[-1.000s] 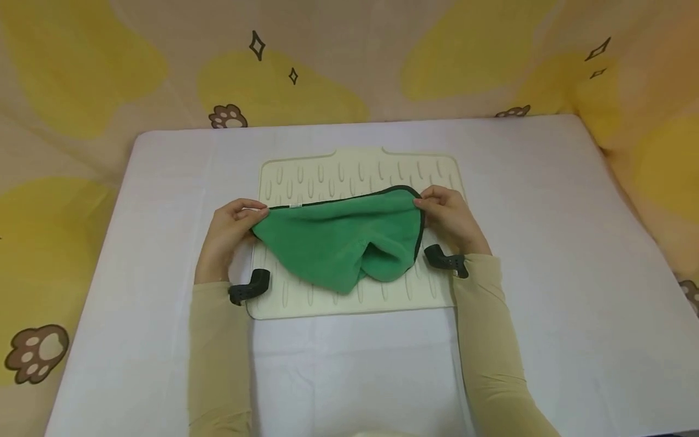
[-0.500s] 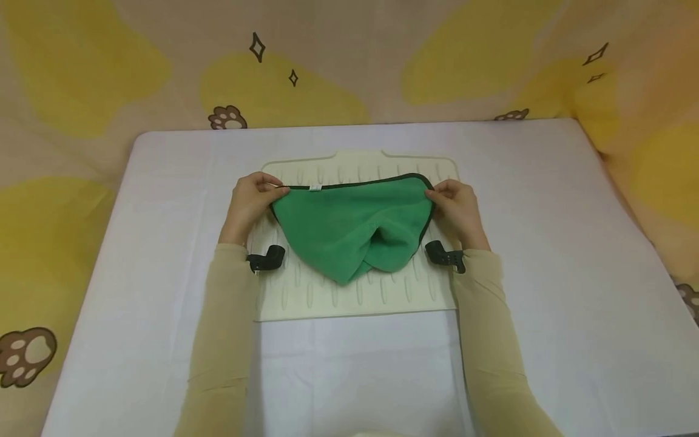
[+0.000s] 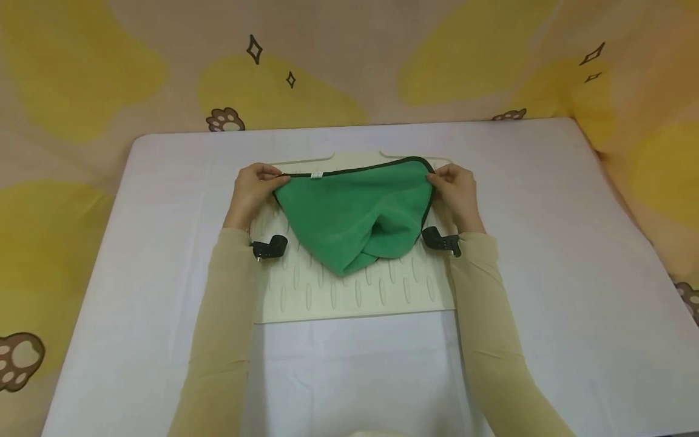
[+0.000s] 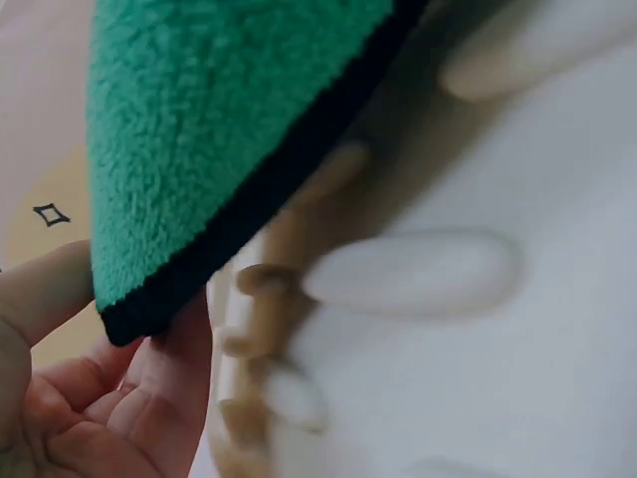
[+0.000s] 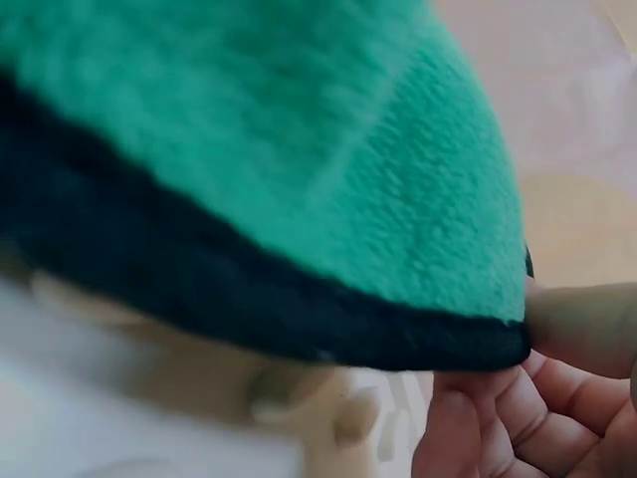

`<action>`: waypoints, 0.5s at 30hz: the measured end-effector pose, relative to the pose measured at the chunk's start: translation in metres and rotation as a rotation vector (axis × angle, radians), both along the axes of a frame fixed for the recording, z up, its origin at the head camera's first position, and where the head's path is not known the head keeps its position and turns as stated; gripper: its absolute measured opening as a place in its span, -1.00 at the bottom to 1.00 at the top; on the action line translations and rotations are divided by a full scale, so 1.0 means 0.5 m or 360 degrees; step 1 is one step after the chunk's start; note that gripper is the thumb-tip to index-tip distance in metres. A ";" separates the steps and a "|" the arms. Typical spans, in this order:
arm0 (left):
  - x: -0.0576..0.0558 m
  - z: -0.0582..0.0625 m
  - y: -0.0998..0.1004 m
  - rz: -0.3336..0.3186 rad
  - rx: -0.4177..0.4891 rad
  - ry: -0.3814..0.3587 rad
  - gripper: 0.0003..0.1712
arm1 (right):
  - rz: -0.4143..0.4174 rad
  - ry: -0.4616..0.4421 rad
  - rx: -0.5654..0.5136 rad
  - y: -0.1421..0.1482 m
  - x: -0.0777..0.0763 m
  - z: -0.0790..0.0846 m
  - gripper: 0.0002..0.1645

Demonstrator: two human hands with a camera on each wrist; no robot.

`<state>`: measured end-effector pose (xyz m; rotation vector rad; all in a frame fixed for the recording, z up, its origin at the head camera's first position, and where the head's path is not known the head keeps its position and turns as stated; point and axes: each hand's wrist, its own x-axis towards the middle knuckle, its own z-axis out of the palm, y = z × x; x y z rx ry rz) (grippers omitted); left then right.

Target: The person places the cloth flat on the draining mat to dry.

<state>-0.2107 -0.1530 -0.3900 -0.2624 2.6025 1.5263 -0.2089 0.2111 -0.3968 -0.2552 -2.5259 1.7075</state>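
A green towel (image 3: pixel 338 212) with a dark edge binding is stretched between my two hands above a cream ridged mat (image 3: pixel 327 300). Thumb and fingers of my left hand (image 3: pixel 253 193) pinch its upper left corner. The upper right corner is pinched by my right hand (image 3: pixel 457 193). Below the taut top edge the cloth hangs in folds, with a tuck at lower right. In the left wrist view, the fuzzy towel (image 4: pixel 219 129) tapers to the pinched corner. The right wrist view has the towel's dark binding (image 5: pixel 249 289) running to the thumb.
The mat lies on a table with a white cover (image 3: pixel 562 273). A patterned curtain (image 3: pixel 338 60) with paw prints rises behind the table's far edge. Black wrist cameras sit at both wrists, one of them the left camera (image 3: pixel 270 247).
Both hands have moved away from the body, carrying the towel toward the mat's far edge. The left hand has also shifted right. Both hands keep their pinch on the corners.
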 end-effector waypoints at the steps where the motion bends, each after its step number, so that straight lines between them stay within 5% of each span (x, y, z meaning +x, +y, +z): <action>1: 0.000 -0.003 -0.001 -0.0005 0.0002 -0.0019 -0.60 | -0.0012 0.0000 0.0028 -0.001 -0.002 -0.003 -0.85; 9: 0.003 -0.024 0.000 -0.0101 0.0036 -0.0065 -0.58 | -0.0047 -0.0085 0.0567 0.000 -0.005 -0.015 -0.70; 15: 0.009 -0.017 0.010 -0.0130 -0.0081 -0.0023 -0.53 | 0.0044 -0.0120 0.0606 0.012 0.006 -0.012 -0.61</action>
